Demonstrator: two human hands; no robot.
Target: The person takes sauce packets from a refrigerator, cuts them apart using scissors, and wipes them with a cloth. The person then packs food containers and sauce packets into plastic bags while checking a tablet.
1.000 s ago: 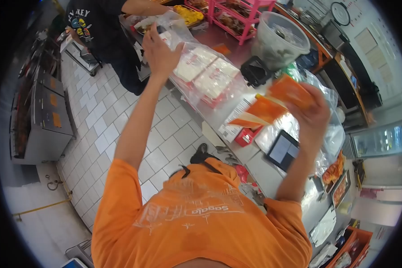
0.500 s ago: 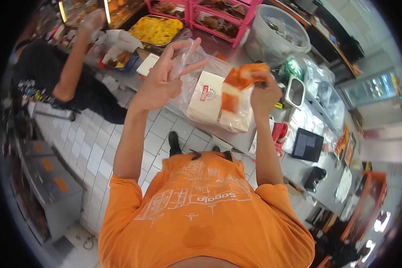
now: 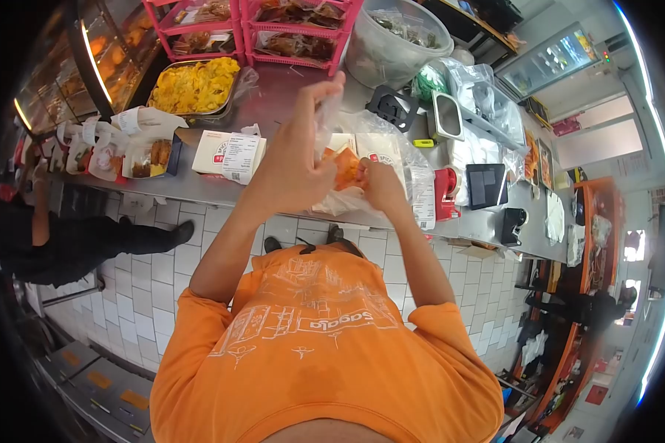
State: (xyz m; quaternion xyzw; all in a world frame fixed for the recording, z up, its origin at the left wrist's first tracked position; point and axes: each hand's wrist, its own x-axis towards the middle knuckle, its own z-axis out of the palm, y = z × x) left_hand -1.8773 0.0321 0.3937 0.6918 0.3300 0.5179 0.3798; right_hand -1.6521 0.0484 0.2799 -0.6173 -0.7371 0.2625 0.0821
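yellow food (image 3: pixel 193 86) fills a tray (image 3: pixel 224 110), boxes (image 3: pixel 381 148) a bag (image 3: pixel 412 171); left hand (image 3: pixel 292 166) spread, right hand (image 3: pixel 383 184) pinching orange packet (image 3: pixel 345 166) above counter (image 3: pixel 282 94)!

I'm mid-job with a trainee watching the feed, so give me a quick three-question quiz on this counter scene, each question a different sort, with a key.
1. Which hand grips the orange packet?
2. True or false: in the picture, the tablet lies to the right of the yellow food.
3. What colour are the racks at the back of the counter?
A) green
B) pink
C) black

Key:
1. The right hand.
2. True.
3. B.
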